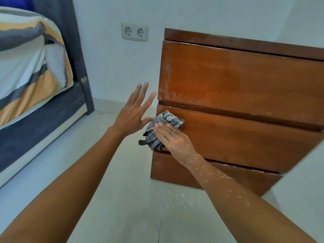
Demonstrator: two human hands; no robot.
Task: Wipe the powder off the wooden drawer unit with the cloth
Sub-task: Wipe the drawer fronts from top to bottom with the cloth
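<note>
Pale tiled bedroom floor (pixel 108 199), dusted with spilled powder just below the wiping hand. Right hand (pixel 172 137) laid flat, fingers straight, pressing the bunched grey cloth (pixel 158 130) against the left end of the middle drawer front on the wooden drawer unit (pixel 236 81). Left hand (pixel 135 111) spread open beside the cloth, holding nothing. White haze (pixel 177 95) above the grip, along the upper drawer's lower left. Best kept flat and firm, stroking outward, then up over that haze.
</note>
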